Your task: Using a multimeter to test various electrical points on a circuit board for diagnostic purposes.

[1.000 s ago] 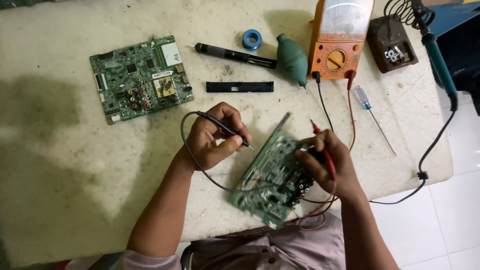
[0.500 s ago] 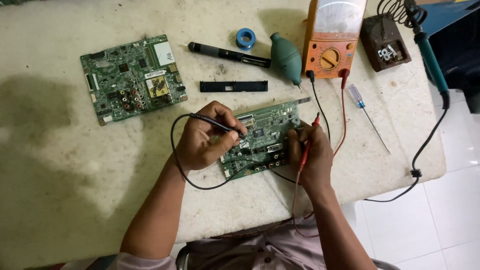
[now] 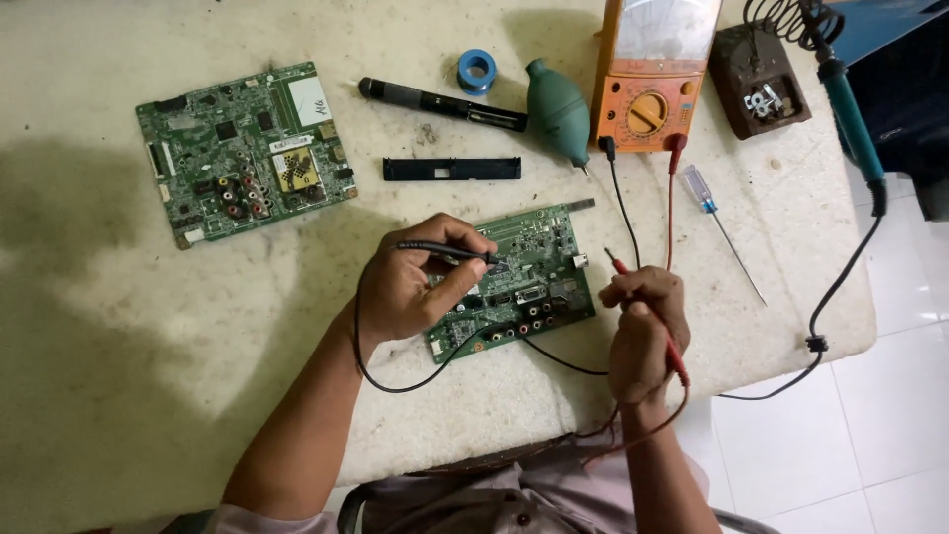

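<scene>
A green circuit board (image 3: 539, 265) lies flat on the worn table (image 3: 178, 336) in front of me. My left hand (image 3: 420, 287) rests on the board's left part and holds a black test probe (image 3: 450, 251) whose tip touches the board. My right hand (image 3: 645, 331) grips a red test probe (image 3: 618, 265) just right of the board, tip pointing up-left. Black and red leads run up to an orange multimeter (image 3: 647, 84) at the table's far edge.
A second green circuit board (image 3: 247, 153) lies at the upper left. A black pen-like tool (image 3: 440, 102), blue tape roll (image 3: 477, 70), green blower bulb (image 3: 557, 111), black plastic strip (image 3: 452, 169), screwdriver (image 3: 717, 213) and soldering iron (image 3: 850, 114) with stand (image 3: 759, 94) surround the work area. The table's right edge drops to tiled floor.
The near board, first held tilted off the table by my right hand, now lies flat. My right hand let it go and moved right with the red probe.
</scene>
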